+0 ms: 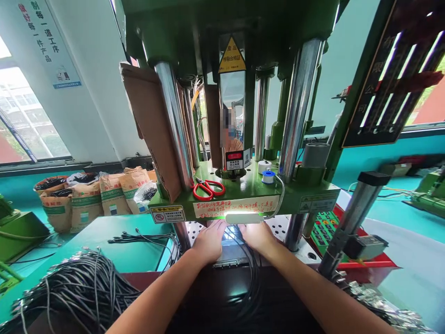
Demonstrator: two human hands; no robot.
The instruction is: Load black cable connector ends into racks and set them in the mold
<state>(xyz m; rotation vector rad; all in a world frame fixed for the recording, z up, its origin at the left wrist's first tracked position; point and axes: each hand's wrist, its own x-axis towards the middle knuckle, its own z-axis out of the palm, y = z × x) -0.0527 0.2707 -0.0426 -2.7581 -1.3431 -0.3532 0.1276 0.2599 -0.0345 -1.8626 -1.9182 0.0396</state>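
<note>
Two bare hands reach in beneath a green press (pixel 181 198), at either side of a metal plate (pixel 225 253) and the thin black cables (pixel 251 260) that cross it. The left hand (pixel 209 240) lies along the plate's left side and the right hand (pixel 259 237) along its right, both backs up; their fingertips are lost under a small white lamp (pixel 244 218), so how far either hand is open, or whether it grips a cable, cannot be told.

The cables look light, flexible and springy, with smooth jackets that may slide over one another; they would likely suffer more from a pinch or sharp kink than from a drop. The best hold appears to be near the plate, several strands gathered flat between thumb and fingers, since the loose lengths would swing. The plate, by its look, is rigid and heavier, better taken by its two side edges.

The strands' long axis runs from between the hands toward the wearer, drifting right before the slack curls back left over the dark near edge. Their far ends point into the press, hidden from view. The plate lies flat, its near edge facing the wearer.
</note>
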